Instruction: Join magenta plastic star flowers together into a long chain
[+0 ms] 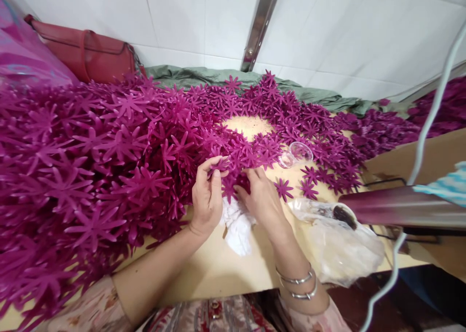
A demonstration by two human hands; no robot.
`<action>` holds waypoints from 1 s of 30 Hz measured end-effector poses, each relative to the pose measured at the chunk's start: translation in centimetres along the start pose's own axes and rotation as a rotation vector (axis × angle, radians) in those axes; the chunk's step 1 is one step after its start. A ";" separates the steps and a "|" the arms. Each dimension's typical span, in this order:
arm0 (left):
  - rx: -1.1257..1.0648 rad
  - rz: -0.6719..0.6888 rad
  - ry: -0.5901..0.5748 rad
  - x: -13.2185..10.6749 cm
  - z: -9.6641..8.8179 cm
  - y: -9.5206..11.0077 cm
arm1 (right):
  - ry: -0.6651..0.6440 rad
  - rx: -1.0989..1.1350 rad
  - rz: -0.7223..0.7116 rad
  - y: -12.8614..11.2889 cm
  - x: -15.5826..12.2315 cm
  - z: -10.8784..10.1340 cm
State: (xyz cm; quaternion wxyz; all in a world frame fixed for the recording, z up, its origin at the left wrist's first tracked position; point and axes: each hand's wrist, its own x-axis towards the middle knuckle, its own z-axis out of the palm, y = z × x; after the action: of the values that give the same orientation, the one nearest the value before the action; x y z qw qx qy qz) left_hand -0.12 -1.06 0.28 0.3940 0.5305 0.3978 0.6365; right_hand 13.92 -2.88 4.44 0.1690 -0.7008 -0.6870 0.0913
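Note:
My left hand (pixel 207 196) is closed, pinching a magenta star-shaped flower piece (pixel 220 165) between thumb and fingers. Close beside it, my right hand (pixel 261 196) bends its fingers down among more magenta flower pieces (pixel 233 184); its fingertips are partly hidden, and whether they grip a piece is unclear. Under and between the hands lies a crumpled white cloth (pixel 238 230). A huge heap of the same flower pieces (pixel 120 152) fills the left side and runs along the back. Single pieces (pixel 283 189) lie right of my right hand.
Clear round plastic dishes (pixel 300 151) stand behind my right hand. A clear plastic bag (pixel 345 249) lies at the right, near a metallic cylinder (pixel 382 206) and a hanging white cable (pixel 422 147). A red handbag (pixel 98 55) sits at the back left, against the tiled wall (pixel 182 16).

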 end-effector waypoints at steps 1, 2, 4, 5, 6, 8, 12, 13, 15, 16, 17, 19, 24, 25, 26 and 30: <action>-0.007 -0.005 0.006 0.0 0.0 0.0 | -0.002 0.026 0.030 0.0 0.4 0.1; -0.015 -0.007 0.012 0.1 0.0 0.0 | 0.009 0.064 0.058 0.2 0.8 0.0; -0.038 -0.004 0.022 0.2 0.0 -0.1 | 0.048 0.160 0.106 0.9 1.3 -0.4; -0.051 -0.002 0.027 0.3 0.0 -0.2 | 0.075 0.207 0.131 1.4 1.4 -0.8; -0.062 -0.005 0.032 0.4 0.0 -0.2 | 0.109 0.243 0.155 1.9 1.5 -1.2; -0.072 -0.019 0.045 0.4 0.0 -0.3 | 0.191 0.277 0.177 2.6 1.7 -2.2; -0.060 -0.036 0.047 0.3 0.0 -0.4 | 0.322 0.305 0.095 2.6 3.1 -3.2; -0.057 -0.036 0.037 0.3 0.0 -0.4 | 0.337 0.336 0.078 2.2 3.7 -3.1; -0.053 -0.029 0.016 0.2 0.1 -0.4 | 0.341 0.453 0.028 1.3 5.1 -2.5; -0.050 -0.024 0.011 0.2 0.1 -0.4 | 0.330 0.564 -0.025 0.8 5.8 -2.2; -0.046 -0.017 0.012 0.2 0.1 -0.4 | 0.290 0.657 -0.089 0.4 6.3 -1.8; -0.037 -0.001 0.026 0.2 0.0 -0.3 | 0.267 0.736 -0.160 -0.2 6.6 -1.4; -0.040 -0.026 0.026 0.2 0.0 -0.2 | 0.179 0.193 -0.001 -0.7 3.2 -1.4; -0.042 -0.040 0.015 0.1 0.0 -0.2 | 0.095 0.077 0.053 -0.9 2.3 -1.2; -0.042 -0.051 0.005 0.1 0.0 -0.2 | 0.045 -0.008 0.093 -1.1 1.6 -1.0; -0.049 -0.060 0.000 0.0 0.1 -0.1 | -0.043 -0.100 0.122 -1.7 0.4 0.3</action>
State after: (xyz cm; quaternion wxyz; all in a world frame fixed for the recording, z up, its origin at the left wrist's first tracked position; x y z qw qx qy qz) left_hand -0.03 -1.03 0.18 0.4255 0.5085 0.3979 0.6340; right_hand 12.19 -2.49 4.78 0.1131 -0.7469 -0.6501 0.0824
